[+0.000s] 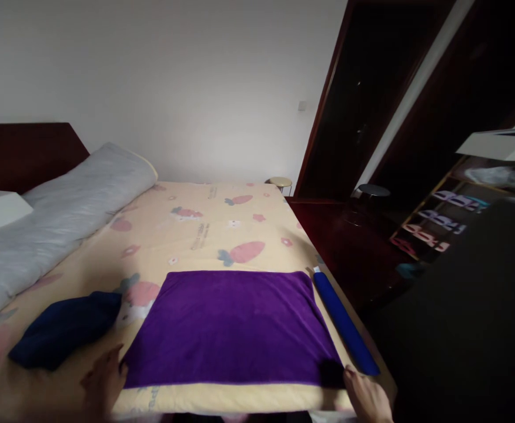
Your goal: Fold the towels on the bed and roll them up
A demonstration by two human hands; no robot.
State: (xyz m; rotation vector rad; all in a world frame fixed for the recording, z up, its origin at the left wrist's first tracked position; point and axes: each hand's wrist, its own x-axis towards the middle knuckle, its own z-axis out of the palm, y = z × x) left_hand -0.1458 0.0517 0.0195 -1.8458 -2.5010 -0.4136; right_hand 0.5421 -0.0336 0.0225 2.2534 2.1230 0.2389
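a purple cloth (235, 329) lies spread flat on the bed (204, 229), near the edge closest to the person, its far edge running almost straight across. the left hand (105, 379) is at the cloth's near left corner, fingers spread and open, the fingertips right by the edge; it is blurred, and i cannot tell whether they press on the fabric. the right hand (367, 395) is at the near right corner, its fingers curled in with the thumb close to them; whether it pinches the corner i cannot tell.

just beside the cloth on the right, a blue rolled cloth (345, 323) lies lengthwise along the side of the bed, a small white tag (316, 269) at its far end. over on the left, a dark blue cloth (67, 329) sits in a loose, crumpled heap, apart from the purple one. a long grey bundle (72, 205) stretches along the bed by the dark red headboard (28, 153). the sheet under it all is pale yellow, printed with pink carrots and flowers. past the bed stands a round stool (280, 181), near the wall (196, 82).
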